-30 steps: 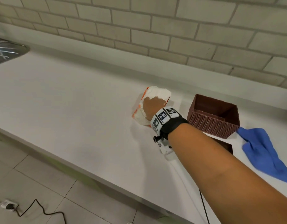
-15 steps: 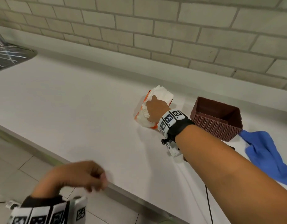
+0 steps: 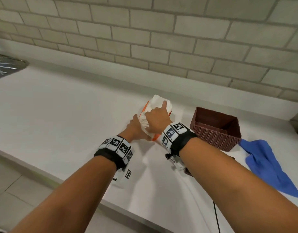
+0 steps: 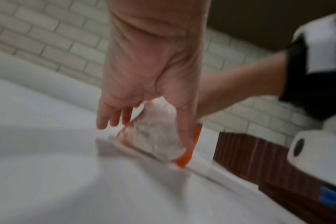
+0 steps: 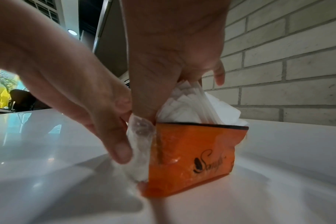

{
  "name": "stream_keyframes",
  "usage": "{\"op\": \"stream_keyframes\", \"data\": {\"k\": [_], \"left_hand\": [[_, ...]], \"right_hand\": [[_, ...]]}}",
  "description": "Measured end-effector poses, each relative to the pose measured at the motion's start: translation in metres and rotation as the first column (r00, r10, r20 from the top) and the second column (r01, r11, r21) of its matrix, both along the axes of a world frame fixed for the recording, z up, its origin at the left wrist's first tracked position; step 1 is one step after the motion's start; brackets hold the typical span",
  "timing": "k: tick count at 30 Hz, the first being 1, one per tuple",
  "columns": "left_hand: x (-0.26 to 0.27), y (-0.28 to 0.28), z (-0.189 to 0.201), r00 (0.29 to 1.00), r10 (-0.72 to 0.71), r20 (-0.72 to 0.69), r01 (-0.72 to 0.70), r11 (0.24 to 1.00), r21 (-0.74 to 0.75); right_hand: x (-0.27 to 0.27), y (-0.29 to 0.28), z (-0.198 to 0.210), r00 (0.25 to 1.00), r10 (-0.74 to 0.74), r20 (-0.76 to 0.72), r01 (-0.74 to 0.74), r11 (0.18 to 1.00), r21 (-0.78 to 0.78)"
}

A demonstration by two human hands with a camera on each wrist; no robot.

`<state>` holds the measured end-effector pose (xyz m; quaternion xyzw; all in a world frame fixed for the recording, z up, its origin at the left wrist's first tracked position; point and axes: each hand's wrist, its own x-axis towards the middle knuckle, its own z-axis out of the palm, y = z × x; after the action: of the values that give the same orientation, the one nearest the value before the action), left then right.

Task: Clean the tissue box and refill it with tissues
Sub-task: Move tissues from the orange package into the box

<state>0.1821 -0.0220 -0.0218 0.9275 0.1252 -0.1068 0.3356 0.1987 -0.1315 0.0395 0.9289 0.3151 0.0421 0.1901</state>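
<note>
An orange plastic tissue pack stands on the white counter, with white tissues sticking out of its open top. My right hand grips the tissue stack from above. My left hand pinches the pack's clear near end between thumb and fingers. The brown woven tissue box stands open and empty just right of the pack. The left wrist view is blurred.
A blue cloth lies right of the box. A dark brown flat piece shows under my right wrist. A sink sits at the far left. The brick wall runs behind, and the counter edge is near me.
My left hand came up from below the counter edge and took hold of the pack's near end. My right hand stayed on the tissues.
</note>
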Motion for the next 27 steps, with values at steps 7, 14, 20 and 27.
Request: {"op": "stream_keyframes", "data": {"k": [7,14,20,27], "left_hand": [[0.015,0.009,-0.044,0.983,0.093,0.157,-0.066,0.983,-0.169],[-0.009,-0.007,-0.019,0.968,0.21,0.136,-0.159,0.936,-0.314],[-0.023,-0.014,0.018,0.992,0.129,-0.011,-0.129,0.982,-0.136],[-0.012,-0.007,0.073,0.94,0.235,0.249,0.023,0.681,-0.732]], "right_hand": [[0.004,-0.008,-0.001,0.98,0.057,-0.19,-0.008,0.968,0.249],[0.012,-0.019,0.022,0.98,0.057,-0.189,0.022,0.919,0.394],[0.017,-0.04,0.055,0.983,0.024,-0.183,0.084,0.826,0.558],[0.018,-0.083,0.099,0.865,0.197,-0.462,0.427,0.194,0.883]]}}
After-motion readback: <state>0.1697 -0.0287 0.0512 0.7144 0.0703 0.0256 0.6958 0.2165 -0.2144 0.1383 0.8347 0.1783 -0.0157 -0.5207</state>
